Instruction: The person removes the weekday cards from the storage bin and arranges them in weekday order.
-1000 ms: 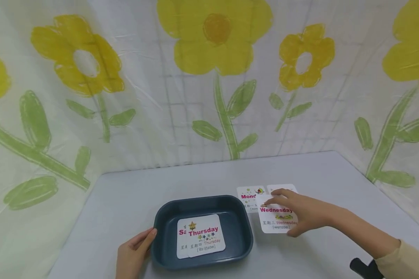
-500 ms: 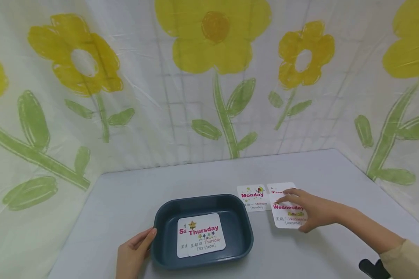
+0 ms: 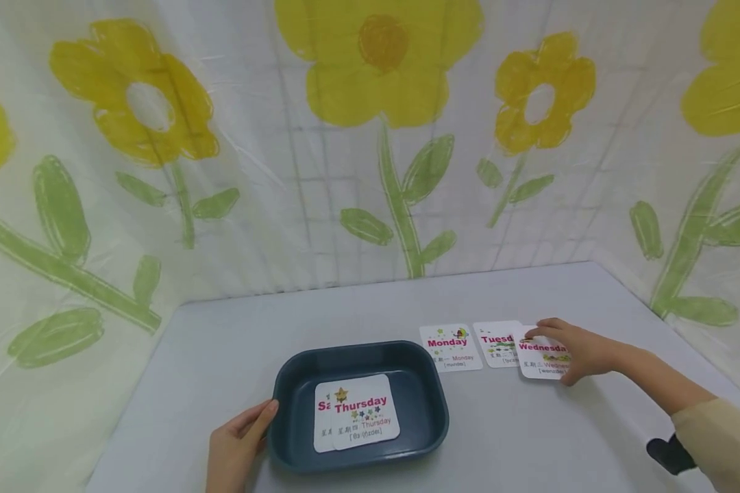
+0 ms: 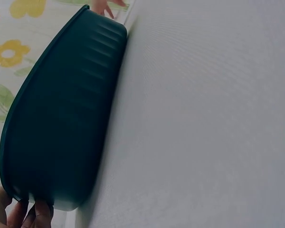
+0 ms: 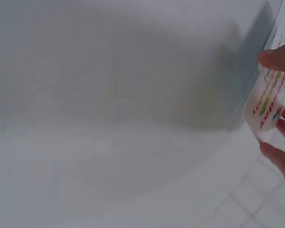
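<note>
Between thumb and fingers, the right hand [image 3: 586, 351] grips the Wednesday card [image 3: 539, 363], which overlaps the right edge of the Tuesday card [image 3: 496, 352]. In the right wrist view the held card [image 5: 268, 99] tilts off the white surface, pinched by the hand [image 5: 282, 114]. The Monday card [image 3: 450, 356] lies left of Tuesday. At the left end of the dark blue tray [image 3: 360, 464], the left hand [image 3: 237, 441] holds the rim; its fingertips also show in the left wrist view, at the tray wall [image 4: 57, 123]. Inside, the Thursday card [image 3: 370, 418] partly covers another card [image 3: 323, 428].
A white tabletop [image 3: 530, 438] carries everything. Behind it hangs a white curtain [image 3: 253, 205] with yellow flowers. A black object [image 3: 671, 454] shows beside the right sleeve [image 3: 715, 431].
The right hand has carried the Wednesday card rightward and slightly back, uncovering the Monday card and most of the Tuesday card. The left hand and tray have stayed in place.
</note>
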Tool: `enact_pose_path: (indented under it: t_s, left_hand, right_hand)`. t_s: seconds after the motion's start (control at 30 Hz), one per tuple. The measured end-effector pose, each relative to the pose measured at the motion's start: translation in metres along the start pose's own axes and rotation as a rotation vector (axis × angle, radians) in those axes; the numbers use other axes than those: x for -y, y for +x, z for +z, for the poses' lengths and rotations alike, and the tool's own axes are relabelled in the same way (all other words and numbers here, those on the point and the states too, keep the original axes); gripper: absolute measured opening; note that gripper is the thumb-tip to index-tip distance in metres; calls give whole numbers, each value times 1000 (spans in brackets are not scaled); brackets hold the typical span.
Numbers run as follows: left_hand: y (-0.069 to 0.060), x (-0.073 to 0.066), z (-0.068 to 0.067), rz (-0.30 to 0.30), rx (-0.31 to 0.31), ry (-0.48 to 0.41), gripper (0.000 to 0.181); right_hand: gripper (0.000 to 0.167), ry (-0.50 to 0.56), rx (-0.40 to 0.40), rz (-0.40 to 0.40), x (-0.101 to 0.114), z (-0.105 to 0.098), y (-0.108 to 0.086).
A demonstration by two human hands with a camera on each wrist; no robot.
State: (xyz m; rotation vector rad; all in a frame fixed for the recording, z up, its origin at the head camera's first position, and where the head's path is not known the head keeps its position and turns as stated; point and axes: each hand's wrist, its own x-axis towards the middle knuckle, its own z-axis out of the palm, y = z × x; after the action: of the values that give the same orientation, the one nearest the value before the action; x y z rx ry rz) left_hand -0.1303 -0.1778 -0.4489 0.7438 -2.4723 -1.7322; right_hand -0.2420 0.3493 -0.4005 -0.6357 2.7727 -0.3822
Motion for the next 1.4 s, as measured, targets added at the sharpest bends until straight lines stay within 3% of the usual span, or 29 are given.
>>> enact_pose_path:
  t_s: [0.17,0.5,0.83,1.4]
  left_hand:
    - [0,1,-2,0,-8,14,76]
    - [1,0,3,-13,2,-5,79]
    - [0,-1,2,-20,-2,-22,76]
    - [2,0,3,-23,-11,-24,73]
  right_hand:
    - [79,2,20,26,-20,-4,6]
    - [81,-20,81,89,-34,-10,18]
    - [86,-23,168,190,-38,-15,26]
    - [90,-27,182,216,-40,-12,30]
